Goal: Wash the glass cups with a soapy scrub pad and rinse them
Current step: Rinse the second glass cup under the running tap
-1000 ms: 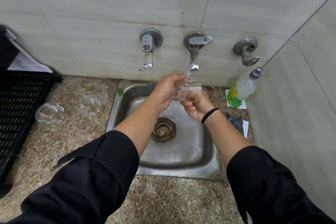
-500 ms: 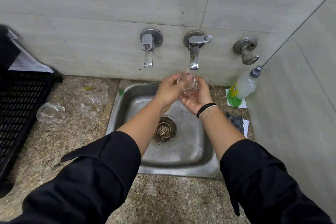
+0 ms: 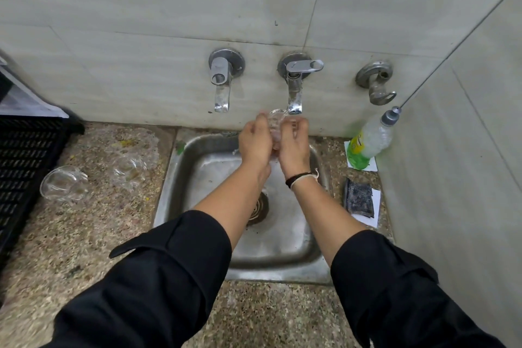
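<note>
The person's left hand (image 3: 255, 144) and right hand (image 3: 293, 147) meet above the stainless steel sink (image 3: 197, 167), just below the spout of the middle chrome wall tap (image 3: 295, 85). Between them sits a small clear glass cup (image 3: 275, 121), with the fingers (image 3: 261, 124) of the left hand curled round its left side and those of the right hand wrapped round its right side, so both hands grip it. Whether water is running from the spout is hard to tell. On the speckled stone desk (image 3: 84, 234) left of the sink lie 2 more clear glass cups, one (image 3: 63, 183) near the black plastic crate (image 3: 25, 167) and the other (image 3: 131, 168) closer to the sink, well apart from the hands. To the right of the sink a dark scrub pad (image 3: 358, 199) rests on a white sheet, and behind it a plastic bottle of green dish liquid (image 3: 367, 144) leans toward the side wall. A black band and a pale thread circle the right wrist (image 3: 300, 179)
</note>
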The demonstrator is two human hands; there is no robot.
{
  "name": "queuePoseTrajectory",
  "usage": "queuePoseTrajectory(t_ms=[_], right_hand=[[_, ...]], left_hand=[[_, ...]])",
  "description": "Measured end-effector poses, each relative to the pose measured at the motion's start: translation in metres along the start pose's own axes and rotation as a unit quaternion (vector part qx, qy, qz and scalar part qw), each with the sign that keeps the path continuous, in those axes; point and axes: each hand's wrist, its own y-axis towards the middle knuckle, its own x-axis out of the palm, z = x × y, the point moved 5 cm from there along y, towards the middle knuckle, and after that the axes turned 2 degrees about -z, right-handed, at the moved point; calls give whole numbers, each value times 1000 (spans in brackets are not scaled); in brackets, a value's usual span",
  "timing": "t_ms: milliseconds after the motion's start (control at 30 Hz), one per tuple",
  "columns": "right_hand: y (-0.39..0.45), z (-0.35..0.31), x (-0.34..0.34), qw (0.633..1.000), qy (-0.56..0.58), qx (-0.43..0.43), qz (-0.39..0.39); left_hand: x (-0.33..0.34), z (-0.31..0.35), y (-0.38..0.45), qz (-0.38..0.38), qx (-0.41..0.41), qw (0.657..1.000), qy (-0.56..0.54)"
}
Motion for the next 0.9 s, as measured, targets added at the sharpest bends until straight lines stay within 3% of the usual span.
queuePoseTrajectory(t_ms=[67,133,167,233,300,333,367,433,500,567,633,733,900], right_hand=[[-10,-12,-8,968,-124,-220,15],[-10,-7,-6,966,-128,-224,23],[-4,-1,-3,984,-91,-149,29],[4,8,4,993,45,113,12],[7,15,8,919,196,337,-59],[7,12,7,886,246,384,-80],[8,12,5,879,247,398,-86],[10,13,9,902,205,371,-77],[10,16,11,953,73,291,-35],[5,9,7,980,-90,173,-37],[-1,5,8,983,-137,74,-97],[-5,4,5,980,-149,19,-133],[-6,-7,5,950,-244,-92,-172]], left_hand=[[6,2,4,4,-113,988,-108],[13,2,9,-18,-135,981,-138],[14,3,7,-37,-119,982,-139],[13,3,7,-87,-69,984,-139],[10,-1,8,-151,-36,977,-148],[9,-4,7,-179,-33,973,-141],[9,-8,8,-194,-38,972,-127],[11,-13,9,-169,-42,980,-97],[18,-16,10,-136,-52,987,-61],[25,-17,10,-139,-97,984,-61],[27,-20,14,-150,-145,976,-55],[30,-15,7,-204,-187,957,-86],[24,-13,13,-126,-161,972,-115]])
